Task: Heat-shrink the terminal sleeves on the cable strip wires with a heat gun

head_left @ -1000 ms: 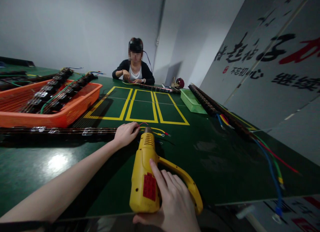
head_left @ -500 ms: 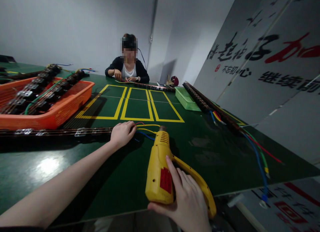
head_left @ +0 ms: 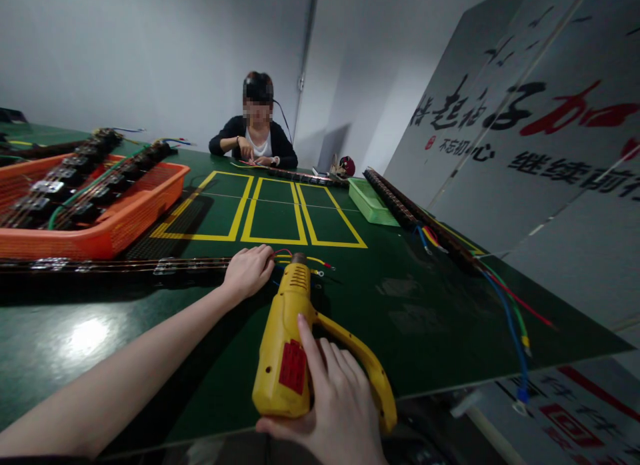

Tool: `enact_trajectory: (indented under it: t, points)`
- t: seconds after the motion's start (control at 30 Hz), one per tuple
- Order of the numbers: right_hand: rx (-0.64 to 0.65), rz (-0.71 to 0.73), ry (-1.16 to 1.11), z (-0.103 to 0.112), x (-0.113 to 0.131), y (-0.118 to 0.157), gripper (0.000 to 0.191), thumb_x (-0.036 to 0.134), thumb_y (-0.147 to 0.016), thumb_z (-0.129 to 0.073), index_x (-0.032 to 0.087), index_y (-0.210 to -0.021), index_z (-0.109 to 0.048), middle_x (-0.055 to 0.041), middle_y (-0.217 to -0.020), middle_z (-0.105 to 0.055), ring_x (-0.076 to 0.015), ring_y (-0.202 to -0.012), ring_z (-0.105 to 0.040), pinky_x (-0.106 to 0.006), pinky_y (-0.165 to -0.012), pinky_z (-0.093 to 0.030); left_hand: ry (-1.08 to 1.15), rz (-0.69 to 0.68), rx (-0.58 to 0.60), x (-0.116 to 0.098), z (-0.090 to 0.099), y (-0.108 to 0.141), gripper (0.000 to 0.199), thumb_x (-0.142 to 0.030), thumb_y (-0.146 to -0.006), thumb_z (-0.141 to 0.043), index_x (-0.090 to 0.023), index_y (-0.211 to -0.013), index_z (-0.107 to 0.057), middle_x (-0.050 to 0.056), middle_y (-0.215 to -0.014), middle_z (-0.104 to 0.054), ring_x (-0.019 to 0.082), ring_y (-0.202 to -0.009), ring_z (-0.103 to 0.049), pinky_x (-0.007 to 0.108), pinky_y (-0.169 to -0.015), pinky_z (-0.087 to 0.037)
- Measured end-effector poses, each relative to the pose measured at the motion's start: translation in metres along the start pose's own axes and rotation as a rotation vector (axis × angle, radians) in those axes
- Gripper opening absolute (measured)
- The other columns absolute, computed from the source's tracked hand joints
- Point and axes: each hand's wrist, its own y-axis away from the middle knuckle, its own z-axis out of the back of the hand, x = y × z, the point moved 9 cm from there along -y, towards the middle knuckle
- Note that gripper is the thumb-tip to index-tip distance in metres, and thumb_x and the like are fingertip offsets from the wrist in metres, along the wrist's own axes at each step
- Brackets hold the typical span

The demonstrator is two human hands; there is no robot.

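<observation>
My right hand [head_left: 335,401] is wrapped around the yellow heat gun [head_left: 283,338], its index finger stretched along the body beside a red label. The gun's metal nozzle [head_left: 299,258] points away from me, over or beside several loose leads. These yellow leads [head_left: 316,260] have metal lugs at their tips; a thin red wire and blue ones lie among them. My left hand [head_left: 249,273] is closed over the right end of a long dark bar [head_left: 195,268] with copper-coloured wires along it, where the leads come out. Its fingers partly hide that end.
An orange basket [head_left: 150,208] with more dark wired bars stands at the left. Yellow tape rectangles [head_left: 275,241] mark the green table. A green basket [head_left: 373,208] and further bars [head_left: 400,201] with coloured leads lie at the right. Across the table sits a person [head_left: 257,135].
The heat gun in my right hand has moved left, its nozzle now closer to my left hand. More of the lead tips show to its right. My left hand has hardly moved.
</observation>
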Motion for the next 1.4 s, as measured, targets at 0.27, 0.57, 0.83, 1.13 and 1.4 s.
enact_trajectory:
  t: [0.27,0.57,0.83,1.13,1.4]
  points:
    - [-0.025,0.051,-0.038,-0.004,0.022,-0.009,0.11,0.088,-0.063,-0.042,0.015,-0.144,-0.032,-0.0095,-0.091,-0.066,-0.0252,-0.074,-0.064,-0.038,-0.066,-0.05,0.095,0.031,0.025,0.006,0.001,0.001,0.032,-0.027,-0.089,-0.026,-0.019,-0.092,-0.057,0.006,-0.1,-0.065,0.02,-0.086,-0.06,0.032,-0.078,-0.041]
    - [0.037,0.071,-0.094,-0.004,0.007,-0.007,0.108,0.084,-0.065,-0.047,0.019,-0.148,-0.023,-0.0068,-0.092,-0.065,-0.0239,-0.079,-0.064,-0.037,-0.07,-0.05,0.058,0.021,0.037,0.004,0.0,0.001,0.031,-0.027,-0.091,-0.027,-0.018,-0.095,-0.056,0.006,-0.099,-0.064,0.02,-0.087,-0.06,0.032,-0.076,-0.041]
    - [0.005,0.015,-0.025,0.004,-0.026,0.0,0.119,0.088,-0.054,-0.053,0.019,-0.147,-0.023,-0.0088,-0.106,-0.066,-0.027,-0.092,-0.064,-0.039,-0.08,-0.049,0.015,-0.003,0.006,0.006,-0.003,0.001,0.029,-0.03,-0.094,-0.028,-0.019,-0.097,-0.055,0.005,-0.1,-0.064,0.019,-0.084,-0.061,0.032,-0.077,-0.041]
    - [-0.008,-0.099,0.008,0.003,-0.051,0.012,0.125,0.078,-0.051,-0.067,0.023,-0.149,-0.014,-0.0087,-0.112,-0.063,-0.0285,-0.094,-0.062,-0.04,-0.081,-0.048,0.038,-0.011,-0.001,0.005,-0.001,0.001,0.029,-0.03,-0.094,-0.029,-0.019,-0.096,-0.056,0.005,-0.099,-0.065,0.02,-0.084,-0.062,0.032,-0.076,-0.042]
    - [0.0,-0.097,0.015,0.001,-0.036,0.009,0.12,0.084,-0.057,-0.057,0.019,-0.149,-0.015,-0.0117,-0.108,-0.064,-0.0293,-0.094,-0.062,-0.043,-0.082,-0.049,0.096,0.01,0.01,0.004,-0.001,-0.001,0.041,-0.036,-0.096,-0.021,-0.019,-0.096,-0.059,0.005,-0.103,-0.065,0.02,-0.088,-0.062,0.031,-0.076,-0.041]
